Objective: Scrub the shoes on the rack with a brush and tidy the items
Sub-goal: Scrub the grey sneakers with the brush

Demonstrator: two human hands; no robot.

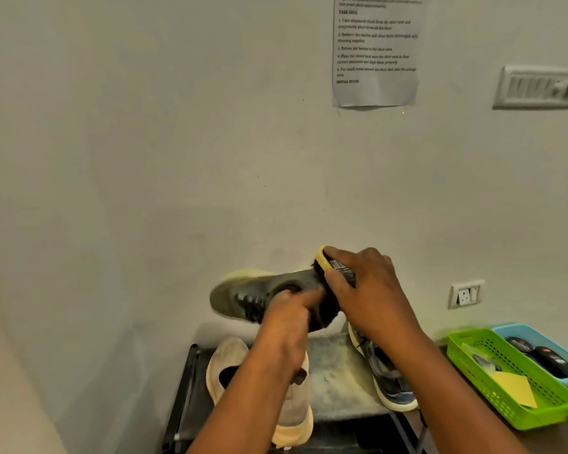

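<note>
Biggest risk here, I reckon, is the grey shoe (pixel 259 298) slipping: it's held up in the air in front of the wall, above the rack (pixel 186 394), with only the left hand (pixel 286 326) gripping it around the opening, fingers curled on it. The right hand (pixel 364 290) is wrapped round the brush (pixel 325 290), pressing the dark bristles against the shoe's heel end, so a hard stroke could twist the shoe out of that one-handed hold and drop it on the beige shoe (pixel 292 404) or the blue-grey trainer (pixel 384 371) sitting on the rack below. Loosened dirt would probably land on those two as well. The brush has a yellow, hard-looking back and thick, soft-looking bristles. The held shoe looks matte with a pale rubbery sole, though it's blurred. The beige one looks suede-ish and soft. Off to the right, a green plastic mesh basket (pixel 473 355) and a blue one (pixel 535 332) sit touching on the worktop, holding small bits.
</note>
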